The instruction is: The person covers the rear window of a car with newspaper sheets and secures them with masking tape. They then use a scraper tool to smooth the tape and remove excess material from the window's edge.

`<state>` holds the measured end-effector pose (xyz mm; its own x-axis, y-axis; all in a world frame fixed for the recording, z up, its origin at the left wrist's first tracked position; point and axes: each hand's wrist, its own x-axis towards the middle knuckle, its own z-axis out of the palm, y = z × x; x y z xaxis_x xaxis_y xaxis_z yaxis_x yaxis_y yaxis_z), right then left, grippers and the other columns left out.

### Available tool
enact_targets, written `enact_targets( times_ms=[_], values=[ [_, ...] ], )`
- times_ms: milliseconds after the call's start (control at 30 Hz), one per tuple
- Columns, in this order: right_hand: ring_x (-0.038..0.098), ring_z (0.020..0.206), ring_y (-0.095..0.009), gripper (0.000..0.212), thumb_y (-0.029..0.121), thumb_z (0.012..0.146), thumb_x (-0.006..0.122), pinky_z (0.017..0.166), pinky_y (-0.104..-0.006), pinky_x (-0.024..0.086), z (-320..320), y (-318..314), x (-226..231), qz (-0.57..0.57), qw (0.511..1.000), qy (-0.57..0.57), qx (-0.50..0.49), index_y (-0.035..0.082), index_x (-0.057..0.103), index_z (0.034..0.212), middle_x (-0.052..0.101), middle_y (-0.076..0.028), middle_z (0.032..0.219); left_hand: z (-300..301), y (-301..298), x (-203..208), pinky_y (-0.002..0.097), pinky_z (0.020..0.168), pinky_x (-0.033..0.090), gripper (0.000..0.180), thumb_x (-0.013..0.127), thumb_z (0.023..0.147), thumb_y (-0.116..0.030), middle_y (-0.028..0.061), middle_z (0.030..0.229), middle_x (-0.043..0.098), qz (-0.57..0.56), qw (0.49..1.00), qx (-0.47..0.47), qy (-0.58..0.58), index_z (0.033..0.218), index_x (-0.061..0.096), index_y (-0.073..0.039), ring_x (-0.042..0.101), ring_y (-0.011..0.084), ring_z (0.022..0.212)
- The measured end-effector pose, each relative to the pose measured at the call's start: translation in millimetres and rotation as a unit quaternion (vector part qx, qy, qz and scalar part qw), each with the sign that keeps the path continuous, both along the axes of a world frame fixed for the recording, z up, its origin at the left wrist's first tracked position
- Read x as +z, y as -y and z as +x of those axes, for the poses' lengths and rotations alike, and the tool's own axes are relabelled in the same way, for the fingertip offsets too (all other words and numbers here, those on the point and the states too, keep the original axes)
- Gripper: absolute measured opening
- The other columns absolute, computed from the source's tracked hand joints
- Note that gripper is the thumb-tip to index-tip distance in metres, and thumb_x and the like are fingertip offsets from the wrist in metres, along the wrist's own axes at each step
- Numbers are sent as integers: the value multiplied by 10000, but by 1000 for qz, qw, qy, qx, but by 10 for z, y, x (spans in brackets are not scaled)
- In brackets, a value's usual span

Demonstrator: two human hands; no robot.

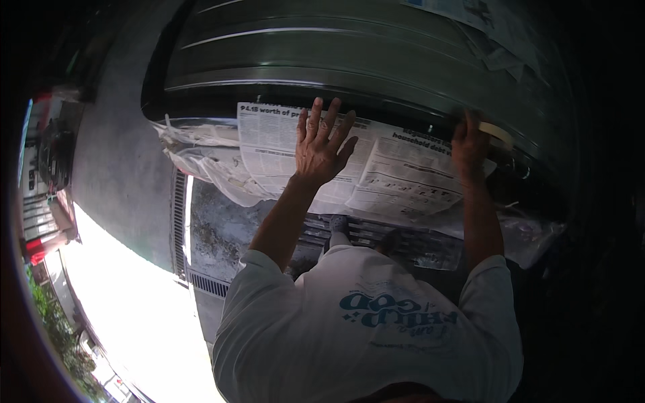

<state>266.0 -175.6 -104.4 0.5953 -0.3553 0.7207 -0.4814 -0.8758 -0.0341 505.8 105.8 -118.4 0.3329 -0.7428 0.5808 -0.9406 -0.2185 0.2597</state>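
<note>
Car body: a dark, glossy car panel (349, 60) fills the view above both hands, its bright trim lines running left to right.
Newspaper: and here's the sheet of newspaper (396, 174), spread flat against the lower edge of the panel, under the left hand and reaching across to the right hand. Its long axis runs left to right, bending with the lens, and the top edge follows the panel's dark seam.
Plastic sheet: crumpled pale plastic sheet (201, 161) hangs out to the left of the left hand, below the paper's left end; more of it shows below the right hand.
Ground: wet concrete and a drain grate (180, 215) lie below the left forearm, toward the person's body.
Left hand: the left hand (321, 144) is wide open, fingers fanned and pointing up toward the panel, palm pressed flat on the newspaper near its top edge.
Right hand: the right hand (470, 144) is closed around a roll of masking tape, at the paper's upper right corner.
Masking tape: the pale roll of masking tape (498, 133) sits in the right hand, touching the panel just above the paper.
</note>
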Motion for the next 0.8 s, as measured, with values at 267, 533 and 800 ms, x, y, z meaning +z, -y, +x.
enact_targets(
  times_ms=[267,533,800],
  values=[
    [686,976,-411,395,-72,797,668,852,-515,545,-38,-10,55,89,996,13,17,80,693,1161,676,-192,1130,-275,301,-181,729,1213,118,646,579,982,-621,81,1689,277,182,982,40,19,1552,469,-337,152,390,1583],
    [685,965,-362,380,-62,758,713,883,-521,501,-22,-6,62,53,997,-16,46,106,711,1099,687,-109,1108,-272,208,-61,741,1211,37,807,573,918,-741,148,1707,189,205,976,61,-30,1582,423,-308,11,459,1582],
    [639,982,-310,382,-63,848,670,902,-488,453,704,-364,469,11,987,29,159,148,759,1153,663,-92,1137,-253,159,-143,768,1192,54,829,565,885,-783,150,1716,171,171,981,62,-64,1588,399,-376,25,474,1578]
  ],
)
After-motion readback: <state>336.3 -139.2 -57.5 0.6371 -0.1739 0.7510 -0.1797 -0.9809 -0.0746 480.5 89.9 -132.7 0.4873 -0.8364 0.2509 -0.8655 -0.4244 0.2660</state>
